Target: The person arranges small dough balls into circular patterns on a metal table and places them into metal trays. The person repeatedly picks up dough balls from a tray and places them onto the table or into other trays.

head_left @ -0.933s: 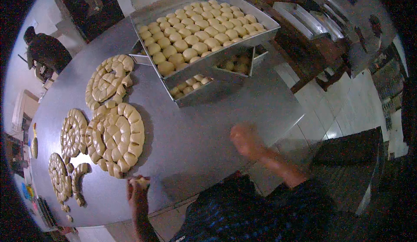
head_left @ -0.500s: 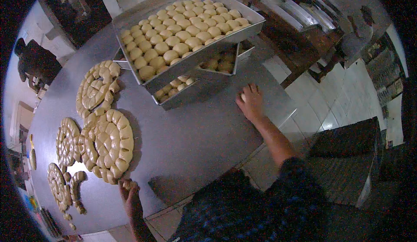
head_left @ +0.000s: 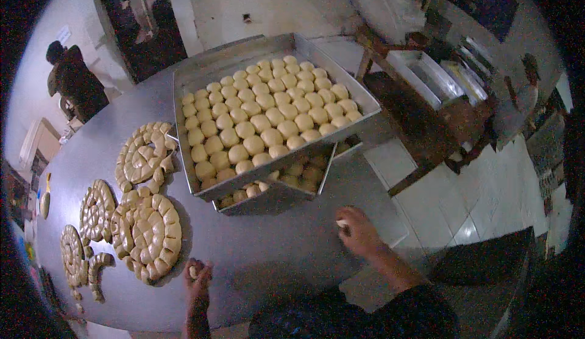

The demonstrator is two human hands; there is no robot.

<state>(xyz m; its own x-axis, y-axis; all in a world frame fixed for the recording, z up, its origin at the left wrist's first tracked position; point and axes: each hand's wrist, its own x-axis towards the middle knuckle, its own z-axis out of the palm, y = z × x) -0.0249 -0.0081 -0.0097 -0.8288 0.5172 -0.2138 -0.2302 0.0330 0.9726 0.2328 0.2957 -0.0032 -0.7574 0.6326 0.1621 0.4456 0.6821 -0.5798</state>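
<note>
My left hand is closed on a small pale piece of dough, just right of a large coil of cut dough on the metal table. Further right, my right hand is curled round another small piece of dough, near the table's right edge. More coils lie at the left: an upper one, a smaller one and a lower one, beside a short curved strip of dough.
Beyond my hands, a deep metal tray full of round dough balls rests on other filled trays. A wooden bench holding metal pans stands at the far right. Another person stands at the far left.
The view has tilted up, so everything sits lower in it. My left hand has moved right, away from the large coil. My right hand has come slightly nearer, its dough piece showing more.
</note>
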